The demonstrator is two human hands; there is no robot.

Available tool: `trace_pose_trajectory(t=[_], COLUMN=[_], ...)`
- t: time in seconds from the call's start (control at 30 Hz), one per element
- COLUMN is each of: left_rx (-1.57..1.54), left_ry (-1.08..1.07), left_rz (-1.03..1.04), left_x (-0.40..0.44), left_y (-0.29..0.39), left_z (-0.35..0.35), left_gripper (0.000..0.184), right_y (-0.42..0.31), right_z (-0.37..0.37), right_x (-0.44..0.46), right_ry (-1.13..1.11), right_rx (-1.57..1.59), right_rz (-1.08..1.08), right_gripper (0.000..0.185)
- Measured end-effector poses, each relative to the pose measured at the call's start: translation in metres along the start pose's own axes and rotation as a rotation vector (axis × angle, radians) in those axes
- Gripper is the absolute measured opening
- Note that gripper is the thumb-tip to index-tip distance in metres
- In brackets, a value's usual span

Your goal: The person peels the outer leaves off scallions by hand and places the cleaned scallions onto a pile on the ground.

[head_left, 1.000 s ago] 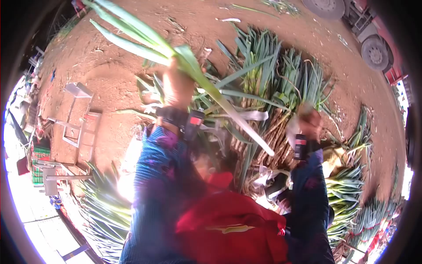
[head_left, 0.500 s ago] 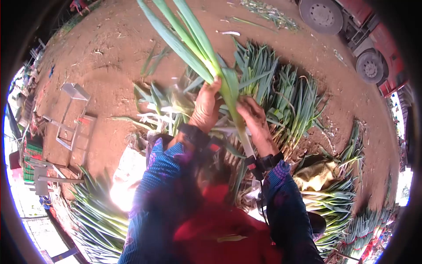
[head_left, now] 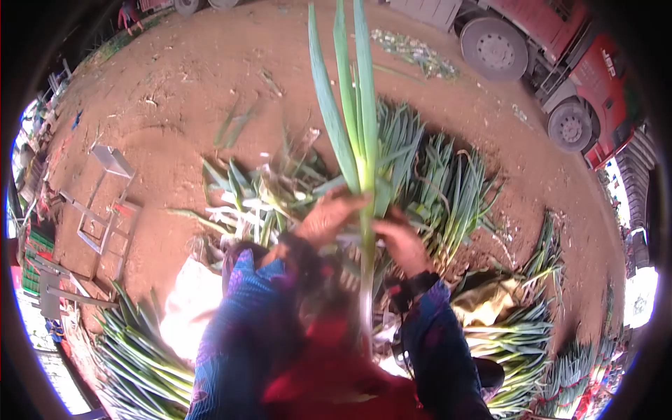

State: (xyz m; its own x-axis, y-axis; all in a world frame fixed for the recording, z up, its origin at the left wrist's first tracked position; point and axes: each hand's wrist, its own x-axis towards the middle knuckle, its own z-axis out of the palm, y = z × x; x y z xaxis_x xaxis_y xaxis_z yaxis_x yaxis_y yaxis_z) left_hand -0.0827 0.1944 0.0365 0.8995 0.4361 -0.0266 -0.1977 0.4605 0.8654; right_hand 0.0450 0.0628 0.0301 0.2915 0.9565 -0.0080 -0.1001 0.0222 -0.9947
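Observation:
A long green onion (head_left: 367, 262) stands nearly upright in front of me, its green leaves fanning toward the top and its pale stem running down toward my lap. My left hand (head_left: 330, 218) is closed on it where the leaves branch. Just below and to the right, my right hand (head_left: 402, 241) has its fingers bent against the stalk, by a leaf that folds down. Behind my hands, trimmed leaves and peelings (head_left: 259, 199) lie on the ground. A pile of whole green onions (head_left: 448, 185) rests beyond my right hand.
More green onions lie at the lower left (head_left: 136, 357) and lower right (head_left: 514, 350), near a tan sack (head_left: 490, 301). A white sack (head_left: 192, 301) is beside my left arm. A metal frame (head_left: 108, 220) stands on the dirt at left. A red truck (head_left: 588, 87) is parked at upper right.
The green onion has swung from leaning left to nearly upright. Both hands have come lower in view, the left now with its fingers across the stalk. The view has shifted slightly.

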Motion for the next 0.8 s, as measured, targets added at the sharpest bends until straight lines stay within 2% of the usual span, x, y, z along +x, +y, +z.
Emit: trace_pose_trajectory(t=[0.23,0.37,0.43,0.6,0.63,0.77,0.8], left_rx=[-0.016,0.061,0.071,0.167,0.163,0.212,0.233], left_ry=[0.000,-0.063,-0.008,0.205,0.220,0.318,0.346], left_rz=[-0.090,-0.052,-0.079,-0.098,-0.048,0.097,0.153], left_x=[0.002,-0.003,-0.003,0.002,0.006,0.015,0.018], left_y=[-0.002,0.005,0.005,0.000,-0.006,-0.021,-0.024], left_z=[-0.001,0.003,0.002,-0.004,-0.007,-0.012,-0.014], left_gripper=[0.052,0.054,0.052,0.039,0.038,0.032,0.030], right_y=[0.007,-0.001,-0.002,-0.012,-0.014,0.010,0.012], right_z=[0.003,0.009,0.010,0.006,0.008,0.014,0.021], right_x=[0.001,-0.004,0.000,0.006,0.008,0.009,0.010], right_ry=[-0.031,-0.021,-0.026,0.079,0.103,0.183,0.197], right_rx=[0.386,0.365,0.343,-0.148,-0.242,-0.397,-0.549], right_rz=[0.082,0.092,0.102,0.228,0.247,0.022,-0.091], right_gripper=[0.062,0.060,0.057,0.051,0.051,0.035,0.031])
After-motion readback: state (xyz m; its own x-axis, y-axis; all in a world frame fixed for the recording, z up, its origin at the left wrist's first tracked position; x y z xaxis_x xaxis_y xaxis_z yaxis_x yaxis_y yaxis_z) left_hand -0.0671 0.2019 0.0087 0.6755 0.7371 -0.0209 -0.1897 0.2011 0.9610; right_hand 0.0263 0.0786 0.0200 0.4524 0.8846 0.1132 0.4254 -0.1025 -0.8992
